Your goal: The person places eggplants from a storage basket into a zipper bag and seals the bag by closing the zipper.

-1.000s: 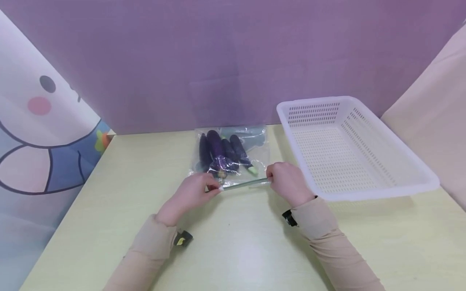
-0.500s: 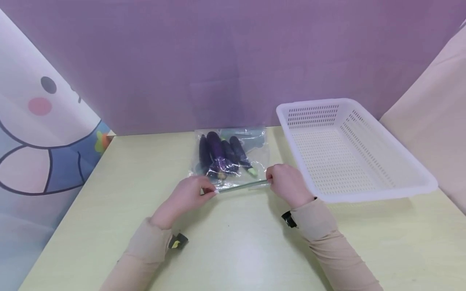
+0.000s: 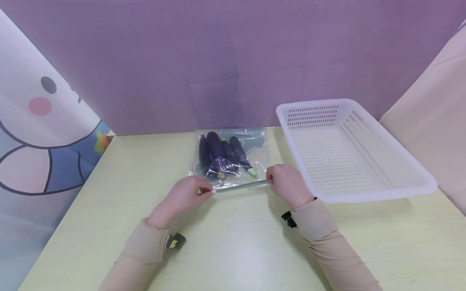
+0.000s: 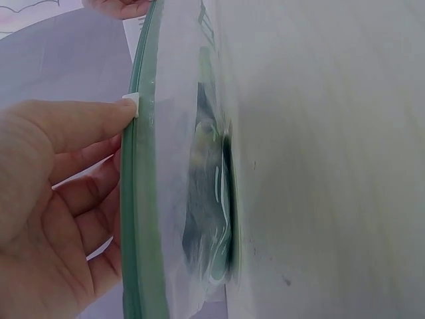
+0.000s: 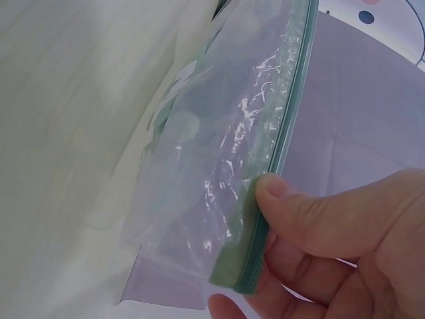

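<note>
A clear zip bag [image 3: 260, 157] with a green zip edge lies on the table, its near edge lifted. Several dark purple eggplants [image 3: 217, 151] are inside it. My left hand [image 3: 187, 193] pinches the small white slider [image 4: 131, 105] on the green zip strip [image 4: 131, 219], thumb on top and fingers behind. At the strip's right end my right hand [image 3: 287, 182] pinches the corner of the bag between thumb and fingers, as the right wrist view shows. Between the two hands the strip is stretched nearly straight.
A white perforated plastic basket [image 3: 306, 169] stands on the right of the pale wooden table [image 3: 233, 250]. Behind the table rises a purple cloth [image 3: 233, 64], with a cartoon-printed cloth [image 3: 32, 161] on the left and a pale one [image 3: 429, 101] on the right.
My left hand has slid left and slightly nearer along the zip strip with the white slider, so more green strip shows between the hands. My right hand has stayed almost in place.
</note>
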`<state>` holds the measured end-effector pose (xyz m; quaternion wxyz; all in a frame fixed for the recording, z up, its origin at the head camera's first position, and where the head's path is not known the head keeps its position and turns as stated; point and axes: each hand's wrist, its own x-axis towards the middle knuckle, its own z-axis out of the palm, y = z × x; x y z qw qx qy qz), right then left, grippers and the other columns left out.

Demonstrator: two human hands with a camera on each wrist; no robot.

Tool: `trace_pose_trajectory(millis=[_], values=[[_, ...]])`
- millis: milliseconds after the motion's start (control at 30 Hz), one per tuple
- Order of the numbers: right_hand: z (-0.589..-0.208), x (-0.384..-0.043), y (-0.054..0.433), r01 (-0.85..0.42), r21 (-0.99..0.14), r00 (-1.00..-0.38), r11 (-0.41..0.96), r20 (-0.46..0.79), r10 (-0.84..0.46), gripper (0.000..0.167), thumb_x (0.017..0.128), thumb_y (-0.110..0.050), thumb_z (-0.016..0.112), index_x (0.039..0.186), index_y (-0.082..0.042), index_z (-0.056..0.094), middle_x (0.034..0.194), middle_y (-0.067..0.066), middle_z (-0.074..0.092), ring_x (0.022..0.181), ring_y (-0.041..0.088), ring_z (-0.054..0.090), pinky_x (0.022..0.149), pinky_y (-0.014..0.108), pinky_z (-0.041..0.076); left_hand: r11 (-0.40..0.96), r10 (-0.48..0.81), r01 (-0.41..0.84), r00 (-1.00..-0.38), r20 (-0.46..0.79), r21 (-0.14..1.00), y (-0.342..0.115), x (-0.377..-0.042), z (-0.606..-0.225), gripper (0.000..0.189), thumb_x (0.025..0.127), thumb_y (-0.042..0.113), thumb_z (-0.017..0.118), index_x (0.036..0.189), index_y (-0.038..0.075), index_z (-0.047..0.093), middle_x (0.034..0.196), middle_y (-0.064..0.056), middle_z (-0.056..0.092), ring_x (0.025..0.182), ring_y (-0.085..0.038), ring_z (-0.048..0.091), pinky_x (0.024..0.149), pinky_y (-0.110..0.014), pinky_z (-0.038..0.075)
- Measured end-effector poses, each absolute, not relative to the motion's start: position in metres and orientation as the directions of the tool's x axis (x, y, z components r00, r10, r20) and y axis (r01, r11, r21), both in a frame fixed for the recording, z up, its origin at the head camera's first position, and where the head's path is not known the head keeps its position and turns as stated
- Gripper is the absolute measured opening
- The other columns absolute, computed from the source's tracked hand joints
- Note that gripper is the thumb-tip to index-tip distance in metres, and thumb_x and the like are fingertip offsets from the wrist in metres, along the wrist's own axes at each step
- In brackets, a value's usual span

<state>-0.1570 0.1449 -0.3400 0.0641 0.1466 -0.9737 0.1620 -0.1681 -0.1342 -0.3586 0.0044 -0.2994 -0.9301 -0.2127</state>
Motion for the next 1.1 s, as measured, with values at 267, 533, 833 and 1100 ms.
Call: trace_pose_trajectory(millis=[267, 533, 833, 1100], values=[[-0.3400, -0.1571, 0.1449, -0.305, -0.294, -0.949, 0.906, 0.171, -0.264, 0.018, 0.074, 0.006, 0.060, 0.067, -0.010, 0.064, 0.071, 0.003, 0.064, 0.064, 0.019, 0.054, 0.059, 0.032, 0.046, 0.733, 0.553, 0.554, -0.823, 0.127, 0.395, -0.1370, -0.1681, -0.3572, 0.007, 0.083, 0.016, 0.071, 0.089, 0.013, 0.073, 0.081, 0.005, 0.067, 0.074, -0.007, 0.060, 0.072, -0.029, 0.052], [-0.3404, -0.1572, 0.1454, -0.301, -0.296, -0.951, 0.907, 0.162, -0.263, 0.017, 0.074, 0.005, 0.061, 0.069, -0.010, 0.065, 0.073, 0.003, 0.066, 0.065, 0.019, 0.056, 0.061, 0.034, 0.047, 0.729, 0.563, 0.561, -0.817, 0.124, 0.393, -0.1397, -0.1686, -0.3584, 0.006, 0.083, 0.015, 0.070, 0.089, 0.012, 0.073, 0.081, 0.003, 0.068, 0.074, -0.009, 0.061, 0.072, -0.029, 0.052], [-0.3418, -0.1575, 0.1460, -0.306, -0.288, -0.949, 0.907, 0.166, -0.267, 0.018, 0.073, 0.007, 0.059, 0.068, -0.010, 0.064, 0.072, 0.003, 0.065, 0.065, 0.019, 0.055, 0.060, 0.032, 0.046, 0.738, 0.553, 0.549, -0.825, 0.115, 0.392, -0.1401, -0.1685, -0.3576, 0.007, 0.083, 0.016, 0.071, 0.088, 0.012, 0.073, 0.080, 0.005, 0.067, 0.074, -0.008, 0.060, 0.072, -0.029, 0.052], [-0.3415, -0.1574, 0.1457, -0.301, -0.290, -0.951, 0.908, 0.163, -0.263, 0.018, 0.072, 0.007, 0.059, 0.068, -0.010, 0.064, 0.073, 0.004, 0.065, 0.066, 0.020, 0.057, 0.061, 0.034, 0.048, 0.726, 0.567, 0.564, -0.815, 0.121, 0.393, -0.1440, -0.1682, -0.3579, 0.006, 0.083, 0.015, 0.071, 0.087, 0.012, 0.073, 0.078, 0.005, 0.066, 0.073, -0.007, 0.059, 0.069, -0.026, 0.051]])
